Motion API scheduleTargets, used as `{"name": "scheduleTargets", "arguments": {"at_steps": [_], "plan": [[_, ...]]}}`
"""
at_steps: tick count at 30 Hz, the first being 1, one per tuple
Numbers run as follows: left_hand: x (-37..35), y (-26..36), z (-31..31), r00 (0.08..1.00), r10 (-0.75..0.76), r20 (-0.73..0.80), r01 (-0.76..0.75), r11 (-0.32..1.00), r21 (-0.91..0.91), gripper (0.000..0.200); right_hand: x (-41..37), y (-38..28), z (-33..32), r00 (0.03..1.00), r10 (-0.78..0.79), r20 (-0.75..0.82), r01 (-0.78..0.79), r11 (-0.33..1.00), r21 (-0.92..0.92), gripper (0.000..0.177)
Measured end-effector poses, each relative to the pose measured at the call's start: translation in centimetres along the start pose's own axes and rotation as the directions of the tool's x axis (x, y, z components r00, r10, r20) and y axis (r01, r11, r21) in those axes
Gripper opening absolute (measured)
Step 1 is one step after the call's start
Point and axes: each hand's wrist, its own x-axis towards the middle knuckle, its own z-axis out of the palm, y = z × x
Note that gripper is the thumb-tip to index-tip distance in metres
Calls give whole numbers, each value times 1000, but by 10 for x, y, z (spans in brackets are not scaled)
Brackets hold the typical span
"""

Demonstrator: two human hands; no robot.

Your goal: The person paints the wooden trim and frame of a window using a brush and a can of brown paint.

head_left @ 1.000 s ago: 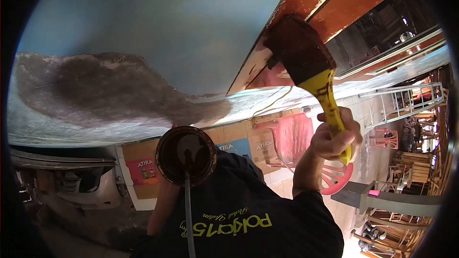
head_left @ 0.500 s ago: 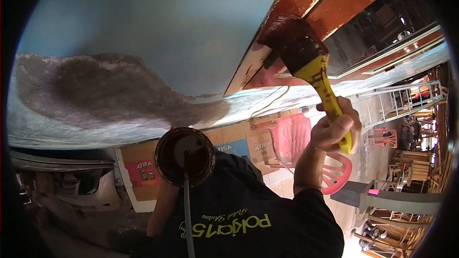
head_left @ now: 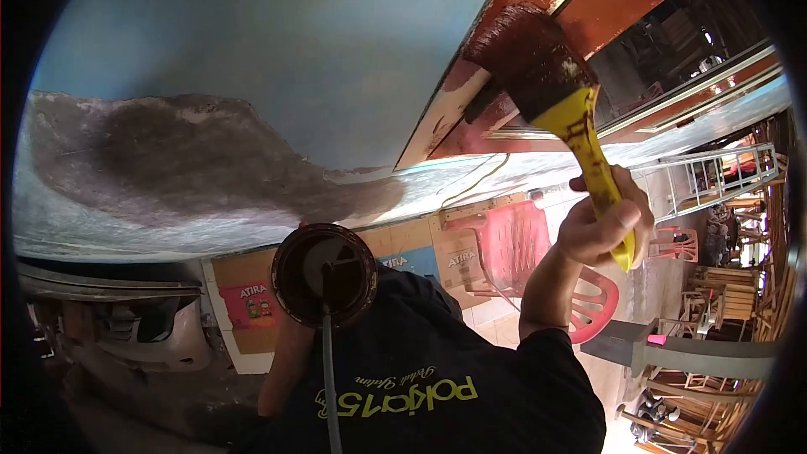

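Note:
My right hand (head_left: 607,217) is closed around the yellow handle of a wide paintbrush (head_left: 580,122). Dark brown-red paint coats its bristles, which touch the reddish-brown wooden frame (head_left: 626,4) beside the blue wall (head_left: 294,42). Below the wall, a round paint can (head_left: 365,273) with dark liquid inside is held in front of my dark shirt. Only a fingertip of my left hand (head_left: 304,225) shows at the can's rim; the rest is hidden behind it. A thin grey rod (head_left: 330,370) runs from the can to the bottom edge.
Bare grey plaster (head_left: 168,155) marks the lower wall. Cardboard (head_left: 252,269), a pink plastic chair (head_left: 513,240) and a metal ladder (head_left: 714,176) stand beyond. Stacked wood (head_left: 740,286) is at the far right, a car part (head_left: 181,340) at lower left.
My right hand and the brush have moved slightly right, and the bristles have shifted up along the wooden frame. The can has hardly moved.

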Motion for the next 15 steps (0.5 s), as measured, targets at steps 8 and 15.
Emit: {"name": "scheduleTargets", "arguments": {"at_steps": [8,15], "plan": [[2,3,14,997,-8,-74,11,999,49,79,4,2,2,998,-64,1,64,998,-28,30],[4,4,24,998,-26,-61,25,1000,-17,75,-1,-11,-8,973,190,-130,-171,975,139,31]]}}
